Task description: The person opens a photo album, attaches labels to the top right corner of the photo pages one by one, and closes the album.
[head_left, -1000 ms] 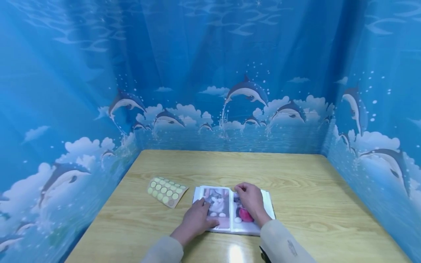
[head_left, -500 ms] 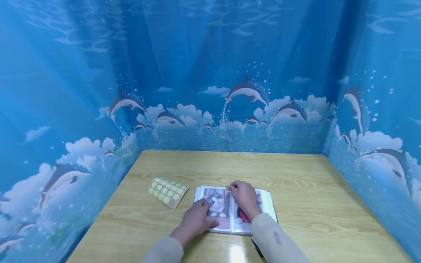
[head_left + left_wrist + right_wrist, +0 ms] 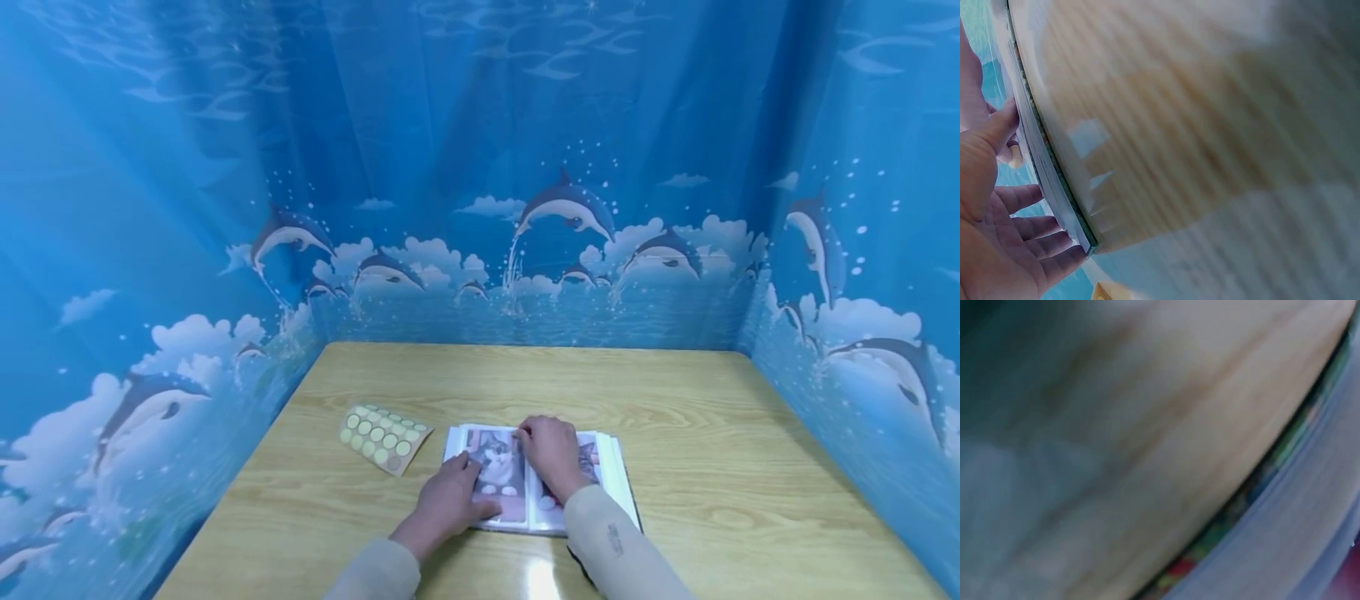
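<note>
A photo album (image 3: 537,500) lies spread on the table, with a cat picture on each page. My left hand (image 3: 450,496) rests on its left page; in the left wrist view the straight fingers (image 3: 1041,228) lie along the album's edge. My right hand (image 3: 551,450) is over the top of the album near the middle fold and covers part of the right picture. Between its thumb and fingers it pinches a small pale yellow round sticker (image 3: 1016,156), seen in the left wrist view. The right wrist view shows only the album's patterned cover edge (image 3: 1229,519) and the blurred table.
A sheet of round pale green stickers (image 3: 384,437) lies on the wooden table (image 3: 712,433), left of the album and slightly curled. Blue dolphin-print curtains (image 3: 450,167) stand behind the table and at both sides.
My right hand has moved left from the right page to the middle fold, keeping the sticker pinched. My left hand has stayed on the left page.
</note>
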The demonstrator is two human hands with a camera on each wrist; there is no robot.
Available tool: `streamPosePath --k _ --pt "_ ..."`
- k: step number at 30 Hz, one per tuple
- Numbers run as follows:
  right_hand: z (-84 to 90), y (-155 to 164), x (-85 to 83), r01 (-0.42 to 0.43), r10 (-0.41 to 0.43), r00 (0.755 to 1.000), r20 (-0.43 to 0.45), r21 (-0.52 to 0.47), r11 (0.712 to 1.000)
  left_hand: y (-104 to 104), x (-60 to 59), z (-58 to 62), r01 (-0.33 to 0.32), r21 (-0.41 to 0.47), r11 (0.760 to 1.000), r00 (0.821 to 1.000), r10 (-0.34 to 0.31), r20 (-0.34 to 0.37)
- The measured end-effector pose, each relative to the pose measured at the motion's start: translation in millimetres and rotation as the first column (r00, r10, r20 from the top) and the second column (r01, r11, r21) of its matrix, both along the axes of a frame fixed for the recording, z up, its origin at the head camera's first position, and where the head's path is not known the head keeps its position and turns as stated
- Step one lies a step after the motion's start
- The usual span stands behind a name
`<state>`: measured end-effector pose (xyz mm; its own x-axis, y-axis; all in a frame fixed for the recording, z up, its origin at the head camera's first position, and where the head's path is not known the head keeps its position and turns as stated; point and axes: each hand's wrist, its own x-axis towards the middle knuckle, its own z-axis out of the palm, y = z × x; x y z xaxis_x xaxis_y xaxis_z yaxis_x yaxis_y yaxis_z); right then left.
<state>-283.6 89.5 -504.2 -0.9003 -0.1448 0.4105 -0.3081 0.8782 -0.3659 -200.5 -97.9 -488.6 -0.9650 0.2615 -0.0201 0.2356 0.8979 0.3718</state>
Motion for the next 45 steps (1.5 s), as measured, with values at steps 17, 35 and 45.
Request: streamPosePath --k 17,35,45 --pt "2.2 -1.7 25.8 -0.151 0.128 0.987 0.093 0.308 0.939 0.5 -0.2 -1.1 -0.002 0.003 1.000 1.000 0.002 -0.005" --pt "-0.9 2.2 50.2 -0.252 0.162 0.953 0.255 0.377 0.891 -0.5 -0.5 2.2 0.008 -0.005 1.000 1.000 -0.008 -0.007" --pt "1.8 3.0 50.5 -0.260 0.171 0.953 0.250 0.386 0.885 0.3 0.1 2.8 0.012 -0.008 1.000 1.000 -0.012 0.000"
